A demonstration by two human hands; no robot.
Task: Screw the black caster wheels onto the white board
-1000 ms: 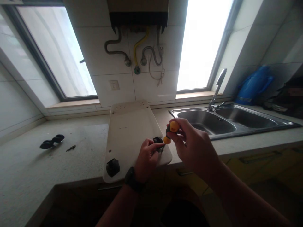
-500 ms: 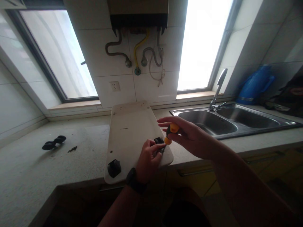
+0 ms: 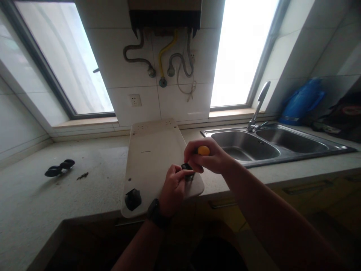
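Note:
A pale board (image 3: 152, 154) with rounded corners lies on the countertop, its near end at the counter's front edge. My right hand (image 3: 207, 152) wraps round a screwdriver (image 3: 203, 151); only the yellow end of its handle shows. Beneath that fist, at the board's near right corner, sits a black caster-like fitting (image 3: 186, 166). My left hand (image 3: 176, 182) pinches this fitting with thumb and forefinger; the screwdriver's tip is hidden between the hands. A similar black fitting (image 3: 133, 199) stands at the near left corner.
Two black wheel-like pieces (image 3: 59, 168) lie on the counter at the left, beside a small pile of screws (image 3: 82, 175). A steel double sink (image 3: 245, 162) with a tap (image 3: 258, 107) is at the right, a blue jug (image 3: 303, 101) behind it. Pipes (image 3: 141, 58) hang from the wall unit.
My right hand has closed from loosely spread fingers to a fist round the screwdriver handle and moved slightly left. My left hand stays at the fitting. The view has shifted slightly.

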